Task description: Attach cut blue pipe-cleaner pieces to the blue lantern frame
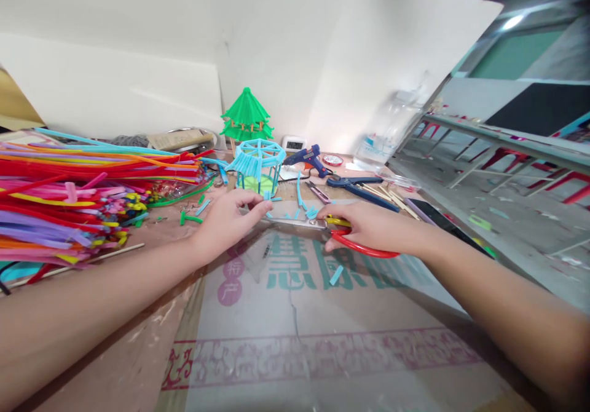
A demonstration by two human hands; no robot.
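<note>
My right hand (369, 224) is wrapped round the red and yellow handles of a pair of scissors (295, 221). Their blades point left across the board, looking close together. At the blade tips is my left hand (233, 218), thumb and forefinger pinched; whatever is between them is hidden. Just beyond stands a light blue pavilion-shaped frame (258, 160) of pipe cleaners on a green base. Short light blue pipe cleaner pieces (311, 213) lie past the blades, and one cut piece (336, 275) rests nearer me on the printed board (295, 313).
Bundles of coloured pipe cleaners (92, 166) fill the left side. Behind the frame stands a green tiered roof (247, 114). A blue glue gun (310, 158), a small digital clock (294, 144), pliers (362, 190), a pink cutter (318, 192), wooden sticks (391, 198) and a phone (447, 224) lie toward the right.
</note>
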